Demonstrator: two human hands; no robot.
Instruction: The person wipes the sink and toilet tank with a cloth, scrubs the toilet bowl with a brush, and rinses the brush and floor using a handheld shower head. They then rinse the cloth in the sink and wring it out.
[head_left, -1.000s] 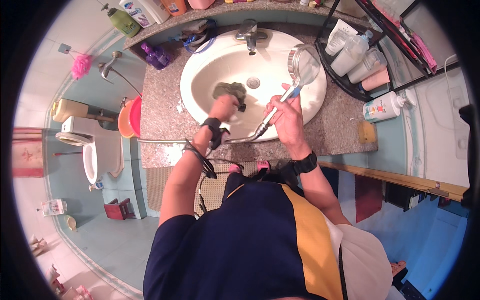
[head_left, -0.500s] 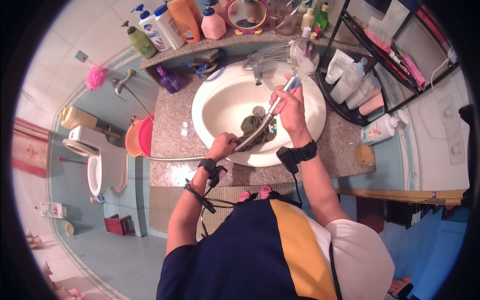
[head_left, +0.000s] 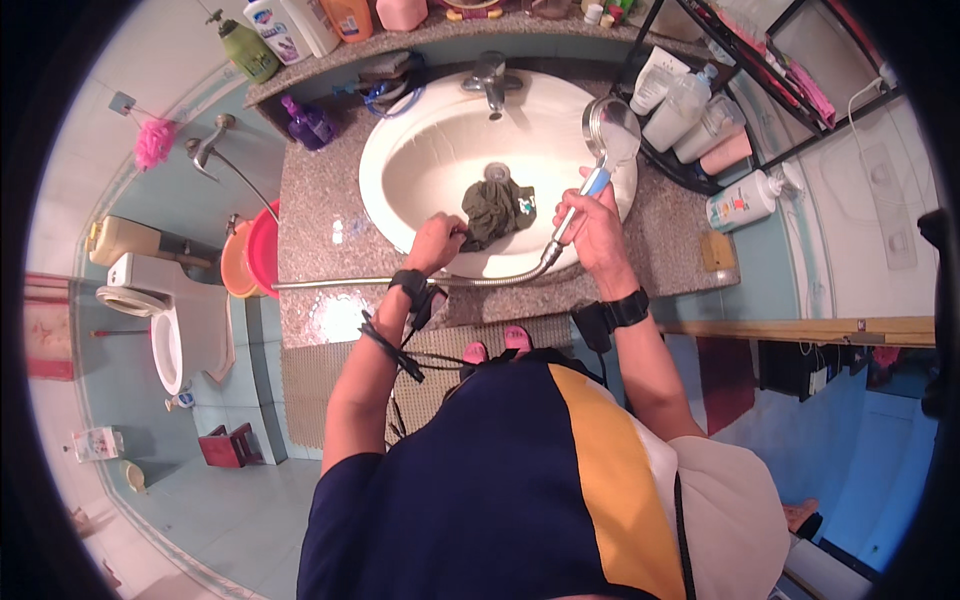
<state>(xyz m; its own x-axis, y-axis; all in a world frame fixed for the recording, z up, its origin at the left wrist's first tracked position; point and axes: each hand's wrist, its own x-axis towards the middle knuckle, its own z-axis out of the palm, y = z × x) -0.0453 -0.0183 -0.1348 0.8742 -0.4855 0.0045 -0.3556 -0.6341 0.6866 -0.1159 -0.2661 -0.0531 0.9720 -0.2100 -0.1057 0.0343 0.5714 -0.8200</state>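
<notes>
Item: wet dark-green cloth (head_left: 497,208), in white oval basin (head_left: 420,130) beside drain; my left hand (head_left: 437,243) pinches its edge. My right hand (head_left: 593,222) clenches chrome hand shower (head_left: 606,138); best aimed low at cloth, limiting splash onto granite tabletop (head_left: 320,220).

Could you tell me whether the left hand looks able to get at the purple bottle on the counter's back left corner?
Probably yes: the left hand only pinches the dark cloth, and bare counter lies between it and the purple bottle.
</notes>
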